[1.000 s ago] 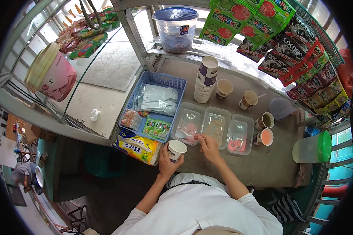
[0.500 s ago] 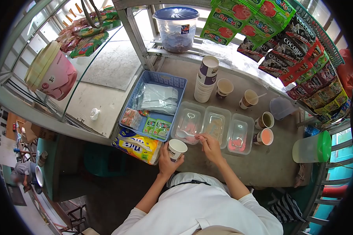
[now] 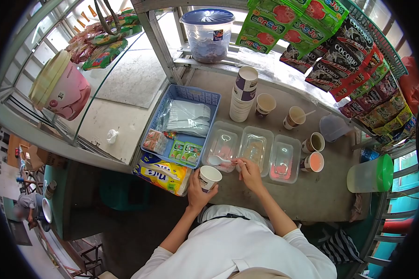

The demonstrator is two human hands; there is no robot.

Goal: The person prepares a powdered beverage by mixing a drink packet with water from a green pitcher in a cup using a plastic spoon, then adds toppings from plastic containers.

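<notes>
My left hand [image 3: 199,194] is wrapped round a white paper cup [image 3: 210,175] with a dark print, held upright near the counter's front edge. Between the fingers of my right hand [image 3: 249,174] is the handle of a white plastic spoon [image 3: 215,160]. The spoon's bowl is above the front part of the left clear container [image 3: 220,143], which has something pink at its bottom. Beside it stand a middle container [image 3: 256,146] with yellowish contents and a right container [image 3: 284,160] with pink-red contents.
A blue basket [image 3: 196,95] with packed spoons and sachets stands left, a yellow pack [image 3: 160,176] before it. Behind the containers rises a cup stack [image 3: 243,95]. More cups, one with orange contents [image 3: 314,162], stand right. Sachets [image 3: 284,23] hang above. A person [image 3: 27,204] is far left.
The spoon's bowl has shifted very slightly to the left above the left container. My left hand still holds the cup in nearly the same place.
</notes>
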